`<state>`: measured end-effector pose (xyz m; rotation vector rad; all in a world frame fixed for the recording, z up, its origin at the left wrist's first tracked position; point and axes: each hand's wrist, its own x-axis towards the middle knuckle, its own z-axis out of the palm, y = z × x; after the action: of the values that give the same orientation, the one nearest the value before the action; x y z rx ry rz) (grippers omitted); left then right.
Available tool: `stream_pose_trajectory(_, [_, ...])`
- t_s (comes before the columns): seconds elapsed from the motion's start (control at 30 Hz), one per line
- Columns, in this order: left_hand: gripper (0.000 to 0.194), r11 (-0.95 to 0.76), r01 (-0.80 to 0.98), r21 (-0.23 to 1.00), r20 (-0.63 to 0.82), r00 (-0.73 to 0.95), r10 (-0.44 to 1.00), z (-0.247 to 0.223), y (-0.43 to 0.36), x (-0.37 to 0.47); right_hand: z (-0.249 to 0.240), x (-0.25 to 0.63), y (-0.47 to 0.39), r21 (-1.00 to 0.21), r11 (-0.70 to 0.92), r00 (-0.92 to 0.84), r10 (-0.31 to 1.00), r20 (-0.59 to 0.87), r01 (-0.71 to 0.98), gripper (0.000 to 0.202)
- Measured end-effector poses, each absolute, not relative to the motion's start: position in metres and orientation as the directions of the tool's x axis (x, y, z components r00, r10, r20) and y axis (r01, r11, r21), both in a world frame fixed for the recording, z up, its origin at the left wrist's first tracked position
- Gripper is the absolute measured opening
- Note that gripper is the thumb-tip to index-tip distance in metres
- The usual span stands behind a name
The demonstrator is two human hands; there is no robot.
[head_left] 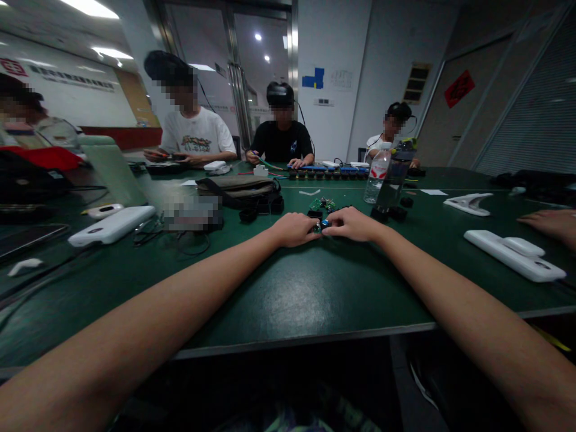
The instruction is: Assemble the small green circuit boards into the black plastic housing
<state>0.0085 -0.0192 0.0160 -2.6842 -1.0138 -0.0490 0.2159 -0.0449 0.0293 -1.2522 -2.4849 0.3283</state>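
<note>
Both of my hands meet over the green table, fingertips almost touching. My left hand (294, 230) is closed, pinching a small green circuit board (317, 227). Thumb and fingers of my right hand (353, 225) close on a small blue part (324, 223) right beside that board. Whether the two pieces are joined I cannot tell, since my fingers hide most of them. Just beyond my fingertips stands a small black box (315, 214). Behind it lies a loose heap of green circuit boards (323, 205).
Several black boxes (270, 206) and a grey-brown bag (243, 187) lie ahead left. A water bottle (377, 174) and a dark clear bottle (396, 174) stand ahead right. White devices (513, 255) flank both arms. Co-workers (281, 135) sit opposite; another person's hand (551, 225) rests at right.
</note>
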Motion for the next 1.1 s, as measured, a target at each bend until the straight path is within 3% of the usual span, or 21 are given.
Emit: stream_pose_trajectory(1.1, [0.049,-0.714,0.659,-0.236,0.145,0.75,0.645,0.0151,-0.0195,0.008,0.03,0.2146,-0.0466,-0.366,0.567,-0.54,0.821,0.182,0.738,0.027])
